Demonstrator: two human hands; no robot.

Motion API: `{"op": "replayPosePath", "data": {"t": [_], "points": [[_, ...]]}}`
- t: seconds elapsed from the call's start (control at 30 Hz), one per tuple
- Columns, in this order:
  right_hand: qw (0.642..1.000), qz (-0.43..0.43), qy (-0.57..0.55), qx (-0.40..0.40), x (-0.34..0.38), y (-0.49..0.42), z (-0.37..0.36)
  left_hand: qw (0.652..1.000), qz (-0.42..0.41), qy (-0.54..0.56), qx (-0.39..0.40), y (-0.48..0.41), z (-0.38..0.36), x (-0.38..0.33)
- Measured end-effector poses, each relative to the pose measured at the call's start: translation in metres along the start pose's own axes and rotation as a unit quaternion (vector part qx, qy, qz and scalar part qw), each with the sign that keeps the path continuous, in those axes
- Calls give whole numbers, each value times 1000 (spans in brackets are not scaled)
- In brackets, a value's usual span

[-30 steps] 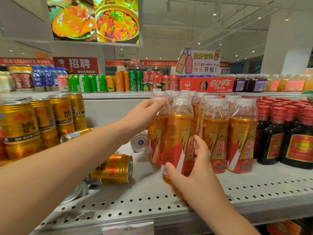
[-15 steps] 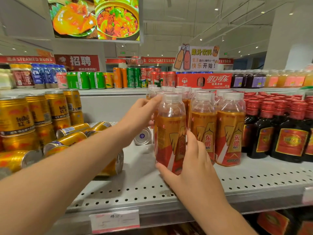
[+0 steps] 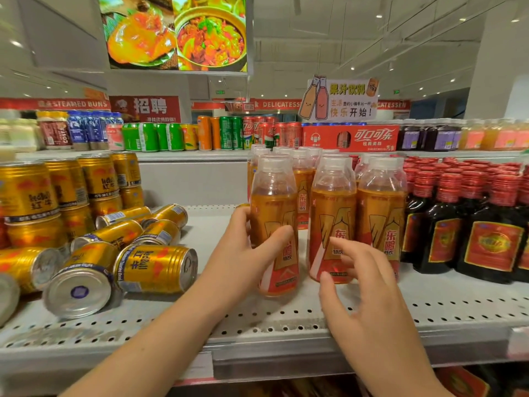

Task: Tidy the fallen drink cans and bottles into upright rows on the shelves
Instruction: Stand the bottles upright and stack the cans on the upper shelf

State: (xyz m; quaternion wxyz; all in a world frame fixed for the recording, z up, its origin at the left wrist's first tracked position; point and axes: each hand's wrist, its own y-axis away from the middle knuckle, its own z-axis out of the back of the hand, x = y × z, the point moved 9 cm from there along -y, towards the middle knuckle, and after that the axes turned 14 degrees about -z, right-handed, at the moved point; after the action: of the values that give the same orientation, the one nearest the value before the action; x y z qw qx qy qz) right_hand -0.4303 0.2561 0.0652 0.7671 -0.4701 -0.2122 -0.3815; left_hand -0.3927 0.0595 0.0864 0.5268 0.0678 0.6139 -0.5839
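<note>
Bottle [image 3: 273, 207] held in left hand [image 3: 243, 253] | right hand [image 3: 363, 296] fingers [image 3: 349, 247] spread | far-left can [image 3: 5, 296] cropped

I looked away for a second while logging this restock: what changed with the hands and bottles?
The right hand let go of the front orange bottle and hovers open beside it. The left hand dropped lower and now grips that bottle's middle. The fallen Red Bull cans still lie sideways; the dark red-capped bottles stay upright.

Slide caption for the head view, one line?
Left hand grips the front orange bottle, right hand open beside it, toppled gold cans lying at left.
</note>
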Motion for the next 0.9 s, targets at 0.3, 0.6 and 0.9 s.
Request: {"op": "replayPosePath", "data": {"t": [0.3,0.6,0.9], "points": [[999,-5,-21,-38,-30,-17,32,999,14,-37,-18,-10,2,7],[995,-47,-29,-79,-51,-38,54,999,16,-24,-29,-10,-2,13],[994,-84,-35,-53,-61,-44,49,999,31,-2,-19,-2,-6,14]]}}
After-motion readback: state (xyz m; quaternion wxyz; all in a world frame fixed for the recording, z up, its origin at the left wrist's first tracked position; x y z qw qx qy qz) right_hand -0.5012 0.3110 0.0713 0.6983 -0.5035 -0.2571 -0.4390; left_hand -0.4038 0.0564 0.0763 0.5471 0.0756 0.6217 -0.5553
